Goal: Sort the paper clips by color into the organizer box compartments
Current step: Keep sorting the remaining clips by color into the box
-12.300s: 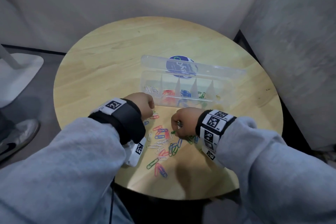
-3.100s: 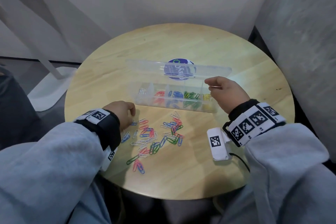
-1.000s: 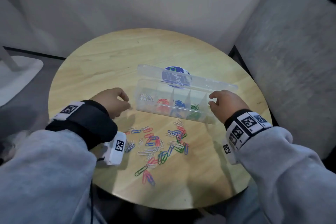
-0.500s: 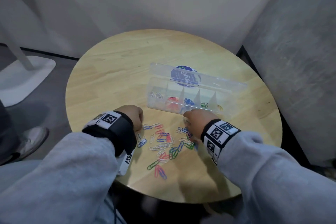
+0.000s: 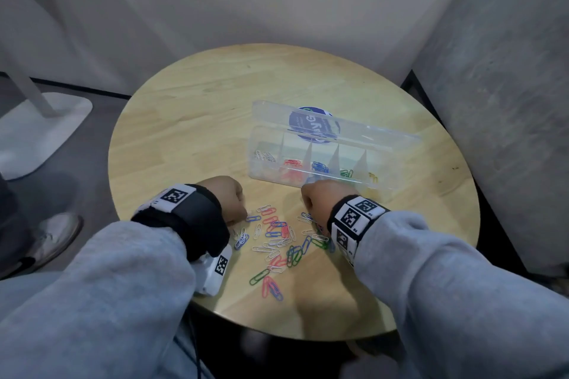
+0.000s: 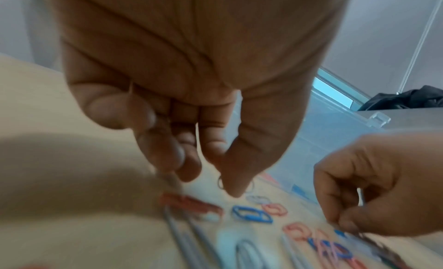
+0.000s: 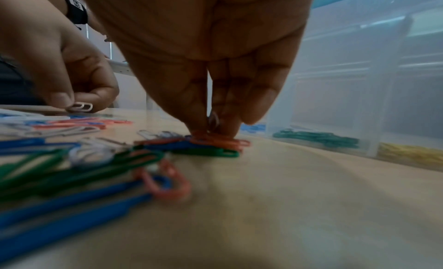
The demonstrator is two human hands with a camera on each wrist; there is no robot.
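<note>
Both my hands are back from the clear plastic organizer box (image 5: pixel 314 177) to the loose coloured paper clips (image 5: pixel 277 240) near the worktop's (image 5: pixel 191 120) front edge. Left hand (image 7: pixel 72 78) pinches a white paper clip (image 7: pixel 80 106); right hand (image 7: pixel 215 83) fingers (image 7: pixel 191 102) pinch an orange-red paper clip (image 7: pixel 215 140). Next drop-off follows.

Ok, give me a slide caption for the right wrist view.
Right hand fingertips pinch a red paper clip from the loose pile beside the organizer box.

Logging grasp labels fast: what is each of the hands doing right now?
Left hand: pinching a white paper clip just above the round wooden table.
Right hand: fingertips closing on a red paper clip in the pile.
</note>
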